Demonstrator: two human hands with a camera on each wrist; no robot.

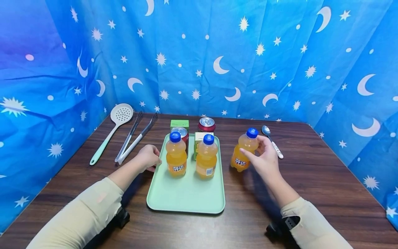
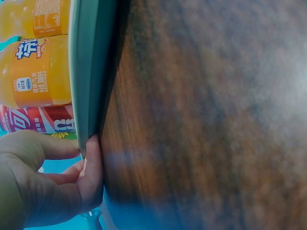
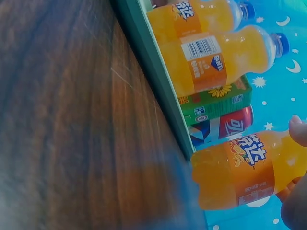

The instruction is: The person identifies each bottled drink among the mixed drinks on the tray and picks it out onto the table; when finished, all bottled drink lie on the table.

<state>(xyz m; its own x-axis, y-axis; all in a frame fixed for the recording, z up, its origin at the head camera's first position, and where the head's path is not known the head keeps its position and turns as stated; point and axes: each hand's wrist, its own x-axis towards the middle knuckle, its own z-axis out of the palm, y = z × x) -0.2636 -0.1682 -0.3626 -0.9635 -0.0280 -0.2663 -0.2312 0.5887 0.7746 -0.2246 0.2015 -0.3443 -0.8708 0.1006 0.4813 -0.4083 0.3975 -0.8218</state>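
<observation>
My right hand (image 1: 265, 157) grips an orange soda bottle (image 1: 240, 157) with a blue cap around its upper part, slightly tilted, just right of the tray. My left hand (image 1: 149, 157) pinches the left rim of the light green tray (image 1: 186, 199), thumb on top and fingers beneath, as the left wrist view shows. Upright on the tray stand two more orange soda bottles, the left one (image 1: 176, 157) and the right one (image 1: 206, 160). Behind them are a red soda can (image 1: 180, 131), another red can (image 1: 206, 124), a green drink carton (image 1: 179, 123) and a second carton (image 1: 199, 137), partly hidden.
Left of the tray lie a slotted skimmer (image 1: 121, 114) with a pale green handle and metal tongs (image 1: 133, 147). A spoon (image 1: 273, 141) with a patterned handle lies beyond my right hand. Blue star-and-moon cloth (image 1: 199, 52) hangs behind the wooden table (image 1: 323, 173).
</observation>
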